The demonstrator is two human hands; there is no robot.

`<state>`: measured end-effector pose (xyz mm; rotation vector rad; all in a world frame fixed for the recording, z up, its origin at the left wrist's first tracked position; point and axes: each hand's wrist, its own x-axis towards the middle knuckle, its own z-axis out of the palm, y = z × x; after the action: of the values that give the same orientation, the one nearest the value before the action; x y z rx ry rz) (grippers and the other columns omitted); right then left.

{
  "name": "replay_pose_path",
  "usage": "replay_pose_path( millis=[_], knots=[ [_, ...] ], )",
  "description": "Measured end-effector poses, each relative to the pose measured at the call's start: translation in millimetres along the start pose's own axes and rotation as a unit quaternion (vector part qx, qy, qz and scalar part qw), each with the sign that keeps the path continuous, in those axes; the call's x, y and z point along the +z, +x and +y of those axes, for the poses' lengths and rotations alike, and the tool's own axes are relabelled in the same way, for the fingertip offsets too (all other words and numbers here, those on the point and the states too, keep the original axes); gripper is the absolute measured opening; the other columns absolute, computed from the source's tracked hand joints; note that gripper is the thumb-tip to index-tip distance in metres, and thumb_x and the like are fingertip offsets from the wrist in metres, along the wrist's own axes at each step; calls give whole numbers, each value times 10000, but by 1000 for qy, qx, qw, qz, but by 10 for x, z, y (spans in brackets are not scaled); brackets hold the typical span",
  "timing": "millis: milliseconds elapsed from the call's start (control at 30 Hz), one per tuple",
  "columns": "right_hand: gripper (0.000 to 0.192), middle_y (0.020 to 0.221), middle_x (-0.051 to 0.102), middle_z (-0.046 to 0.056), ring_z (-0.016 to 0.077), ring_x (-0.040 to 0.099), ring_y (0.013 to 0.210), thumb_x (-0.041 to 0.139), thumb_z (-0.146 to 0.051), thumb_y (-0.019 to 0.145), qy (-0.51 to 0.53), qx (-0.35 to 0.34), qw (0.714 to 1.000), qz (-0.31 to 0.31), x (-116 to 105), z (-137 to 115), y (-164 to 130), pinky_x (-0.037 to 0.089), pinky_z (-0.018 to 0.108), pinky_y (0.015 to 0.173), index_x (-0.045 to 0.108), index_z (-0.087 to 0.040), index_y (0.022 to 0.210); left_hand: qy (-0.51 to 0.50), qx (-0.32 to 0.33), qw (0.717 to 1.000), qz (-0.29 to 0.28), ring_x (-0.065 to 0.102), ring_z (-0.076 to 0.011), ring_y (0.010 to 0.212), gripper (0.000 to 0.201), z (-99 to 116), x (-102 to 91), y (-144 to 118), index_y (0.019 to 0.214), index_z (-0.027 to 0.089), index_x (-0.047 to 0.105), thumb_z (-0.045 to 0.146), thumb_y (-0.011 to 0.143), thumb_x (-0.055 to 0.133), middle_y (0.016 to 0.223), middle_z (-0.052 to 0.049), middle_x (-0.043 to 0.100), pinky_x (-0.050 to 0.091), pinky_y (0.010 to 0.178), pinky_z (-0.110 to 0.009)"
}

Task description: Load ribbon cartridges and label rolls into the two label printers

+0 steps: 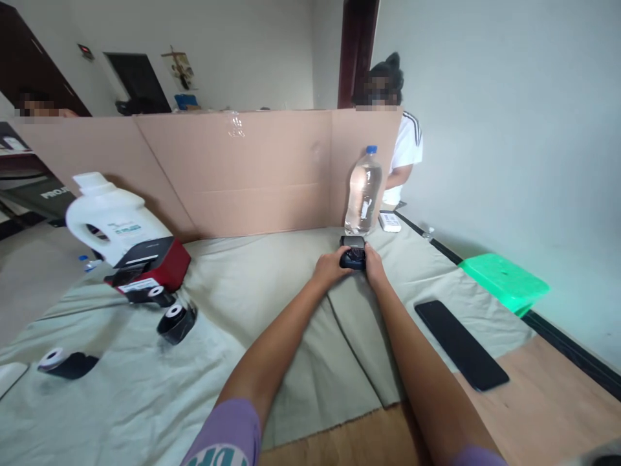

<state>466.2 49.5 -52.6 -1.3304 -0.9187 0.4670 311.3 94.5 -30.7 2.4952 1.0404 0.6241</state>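
At the far end of the cloth-covered worktop [242, 304], just before the water bottle [363, 191]: small black device [353, 257] clasped between left hand [331, 266] and right hand [373, 262], fingers curled shut on it, equally near.

Pale sage-green cloth [242, 304] across the table, light wood [543, 401] showing bare at its edge. A small black device [353, 257] sits between the hands. Clear bottle [363, 194], blue cap. Plain brown cardboard screen [233, 168] behind it. White jug [109, 217] with a teal label, a red-and-black box [155, 262], black rolls with white cores [177, 319]. Glossy black phone [460, 346], a bright green lid [504, 281], lilac sleeves [223, 433]. The person beyond wears white with black stripes [407, 149].
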Motion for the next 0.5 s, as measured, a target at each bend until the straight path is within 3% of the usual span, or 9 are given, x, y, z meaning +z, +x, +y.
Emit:
replay_pose_path(
  millis=[167, 267, 367, 433, 500],
  knots=[
    [749, 1223, 706, 155, 320, 528, 1322, 413, -754, 840, -77, 16, 996, 27, -21, 71, -10, 351, 501, 1156, 698, -143, 1165, 45, -13, 999, -13, 660, -273, 1147, 677, 52, 20, -134, 1487, 357, 441, 404, 857, 683, 1223, -59, 732, 358, 1046, -446],
    [810, 1435, 570, 201, 327, 441, 1417, 411, -724, 863, -134, -11, 989, 66, -23, -22, -23, 291, 515, 1199, 593, -103, 1350, 39, -2, 999, 2, 644, -258, 1175, 679, -6, -227, -435, 1529, 348, 379, 330, 896, 623, 1285, -69, 703, 350, 1047, -457],
    [760, 1542, 463, 182, 307, 394, 1457, 422, -641, 910, -180, -123, 974, 63, 76, -242, -77, 249, 526, 1222, 486, -126, 1464, 17, 6, 996, 88, 612, -229, 1232, 536, -292, -777, -891, 1444, 300, 504, 294, 916, 591, 1351, -64, 667, 330, 1095, -439],
    [671, 1531, 484, 163, 295, 414, 1446, 442, -571, 938, -188, -202, 961, 27, 279, -432, -175, 266, 533, 1218, 498, -155, 1461, 1, 1, 982, 189, 615, -219, 1221, 397, -658, -1289, -1237, 1313, 259, 617, 273, 918, 583, 1313, -59, 687, 339, 1111, -409],
    [587, 1503, 523, 147, 286, 448, 1425, 469, -510, 951, -175, -246, 953, -34, 636, -614, -336, 295, 531, 1208, 537, -183, 1434, -21, -31, 953, 301, 613, -224, 1201, 315, -1152, -1846, -1576, 1207, 229, 665, 261, 902, 597, 1257, -54, 702, 363, 1111, -395]
  ],
)
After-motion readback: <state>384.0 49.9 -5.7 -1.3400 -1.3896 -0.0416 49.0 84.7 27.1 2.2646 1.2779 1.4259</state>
